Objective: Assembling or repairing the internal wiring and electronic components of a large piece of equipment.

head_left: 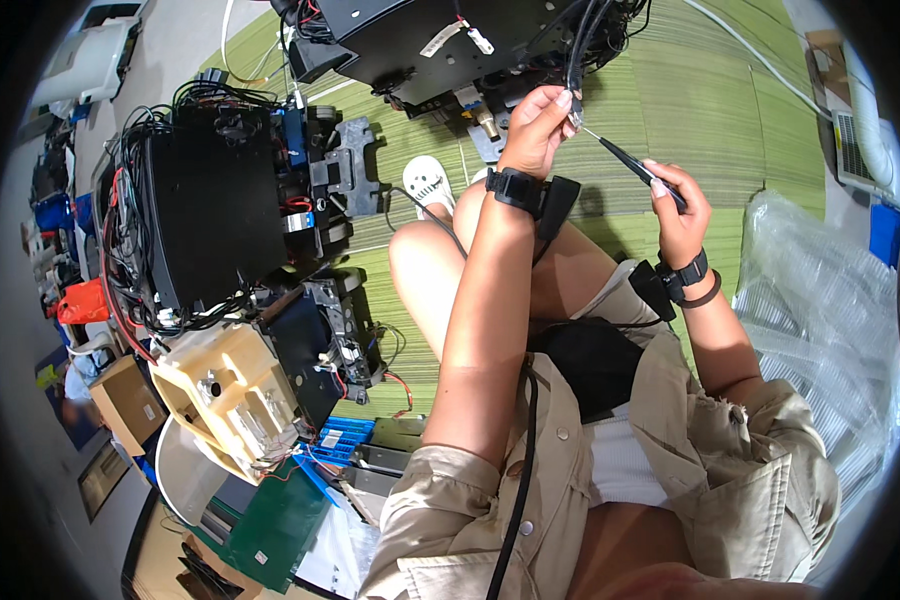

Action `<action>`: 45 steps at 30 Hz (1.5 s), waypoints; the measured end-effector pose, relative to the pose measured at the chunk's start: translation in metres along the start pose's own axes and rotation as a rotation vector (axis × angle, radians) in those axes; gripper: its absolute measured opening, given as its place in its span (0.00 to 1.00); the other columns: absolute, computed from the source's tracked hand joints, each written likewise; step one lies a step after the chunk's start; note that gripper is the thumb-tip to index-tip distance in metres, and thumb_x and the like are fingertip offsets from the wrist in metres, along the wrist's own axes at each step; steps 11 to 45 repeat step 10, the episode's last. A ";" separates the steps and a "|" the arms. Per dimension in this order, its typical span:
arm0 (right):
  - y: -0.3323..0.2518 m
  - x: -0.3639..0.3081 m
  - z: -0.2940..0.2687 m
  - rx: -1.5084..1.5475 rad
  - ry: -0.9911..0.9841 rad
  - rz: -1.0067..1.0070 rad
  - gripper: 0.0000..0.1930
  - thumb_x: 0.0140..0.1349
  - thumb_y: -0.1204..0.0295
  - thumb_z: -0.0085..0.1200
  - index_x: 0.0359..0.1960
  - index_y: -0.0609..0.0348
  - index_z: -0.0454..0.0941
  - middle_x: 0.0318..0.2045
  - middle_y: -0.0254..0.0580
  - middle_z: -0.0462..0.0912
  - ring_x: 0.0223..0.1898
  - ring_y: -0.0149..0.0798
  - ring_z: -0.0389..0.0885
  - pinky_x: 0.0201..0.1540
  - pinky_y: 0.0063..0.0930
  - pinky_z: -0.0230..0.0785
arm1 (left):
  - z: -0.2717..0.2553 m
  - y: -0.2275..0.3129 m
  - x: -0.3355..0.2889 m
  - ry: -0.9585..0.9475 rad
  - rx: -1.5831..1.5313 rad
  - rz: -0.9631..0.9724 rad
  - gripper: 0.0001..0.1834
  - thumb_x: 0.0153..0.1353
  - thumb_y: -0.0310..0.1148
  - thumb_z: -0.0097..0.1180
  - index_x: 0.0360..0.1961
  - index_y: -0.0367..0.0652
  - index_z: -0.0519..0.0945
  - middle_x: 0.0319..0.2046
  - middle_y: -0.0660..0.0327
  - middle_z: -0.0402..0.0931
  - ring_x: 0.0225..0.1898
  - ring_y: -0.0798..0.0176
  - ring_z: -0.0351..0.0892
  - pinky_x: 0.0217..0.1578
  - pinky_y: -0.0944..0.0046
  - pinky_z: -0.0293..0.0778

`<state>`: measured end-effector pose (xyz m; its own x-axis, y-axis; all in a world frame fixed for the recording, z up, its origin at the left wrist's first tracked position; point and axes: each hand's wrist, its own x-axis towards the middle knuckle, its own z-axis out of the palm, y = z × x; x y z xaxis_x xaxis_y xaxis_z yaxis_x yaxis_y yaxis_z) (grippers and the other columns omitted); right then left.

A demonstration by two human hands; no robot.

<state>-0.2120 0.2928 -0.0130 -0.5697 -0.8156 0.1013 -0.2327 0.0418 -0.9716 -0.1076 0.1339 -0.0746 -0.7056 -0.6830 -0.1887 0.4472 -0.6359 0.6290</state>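
My left hand [536, 132] is closed, its thumb and fingers pinching a small cable connector [576, 112] at the end of dark cables [573, 62]. The fingers hide part of the connector. In my closed right hand [682, 212] is a slim screwdriver-like tool [627, 163] with a black handle and a thin metal tip. That tip points left, at or very near the connector; whether they touch, I cannot tell. The cables run up to a black machine chassis [420, 45] just beyond my hands.
On the left stands another black chassis [215, 205] with bundled wires. A cream plastic housing [225, 385], a green panel [270, 530] and a blue plastic piece [345, 440] lie nearer. Clear plastic wrap [810, 330] is at the right. Green carpet [700, 120] covers the floor.
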 end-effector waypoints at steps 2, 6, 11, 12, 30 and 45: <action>-0.001 0.001 0.000 0.002 0.012 -0.025 0.09 0.52 0.80 0.47 0.36 0.66 0.75 0.32 0.41 0.77 0.32 0.28 0.71 0.36 0.18 0.62 | 0.001 0.000 0.000 0.000 -0.008 -0.003 0.08 0.57 0.34 0.50 0.32 0.40 0.72 0.23 0.64 0.70 0.22 0.71 0.64 0.31 0.69 0.66; 0.000 0.000 0.000 0.020 0.002 0.011 0.09 0.53 0.79 0.47 0.35 0.66 0.75 0.32 0.40 0.77 0.32 0.28 0.71 0.36 0.18 0.62 | 0.000 -0.001 0.001 -0.029 -0.020 -0.002 0.07 0.57 0.34 0.50 0.31 0.41 0.71 0.23 0.64 0.69 0.22 0.72 0.64 0.33 0.67 0.67; 0.004 0.001 -0.001 -0.008 0.003 0.025 0.10 0.53 0.78 0.47 0.37 0.65 0.75 0.33 0.40 0.77 0.32 0.28 0.71 0.37 0.18 0.62 | -0.004 -0.002 0.002 -0.037 -0.033 -0.002 0.08 0.55 0.33 0.53 0.34 0.43 0.70 0.30 0.65 0.72 0.22 0.71 0.65 0.36 0.63 0.69; 0.004 0.001 -0.001 -0.008 0.003 0.025 0.10 0.53 0.78 0.47 0.37 0.65 0.75 0.33 0.40 0.77 0.32 0.28 0.71 0.37 0.18 0.62 | -0.004 -0.002 0.002 -0.037 -0.033 -0.002 0.08 0.55 0.33 0.53 0.34 0.43 0.70 0.30 0.65 0.72 0.22 0.71 0.65 0.36 0.63 0.69; 0.004 0.001 -0.001 -0.008 0.003 0.025 0.10 0.53 0.78 0.47 0.37 0.65 0.75 0.33 0.40 0.77 0.32 0.28 0.71 0.37 0.18 0.62 | -0.004 -0.002 0.002 -0.037 -0.033 -0.002 0.08 0.55 0.33 0.53 0.34 0.43 0.70 0.30 0.65 0.72 0.22 0.71 0.65 0.36 0.63 0.69; 0.004 0.001 -0.001 -0.008 0.003 0.025 0.10 0.53 0.78 0.47 0.37 0.65 0.75 0.33 0.40 0.77 0.32 0.28 0.71 0.37 0.18 0.62 | -0.004 -0.002 0.002 -0.037 -0.033 -0.002 0.08 0.55 0.33 0.53 0.34 0.43 0.70 0.30 0.65 0.72 0.22 0.71 0.65 0.36 0.63 0.69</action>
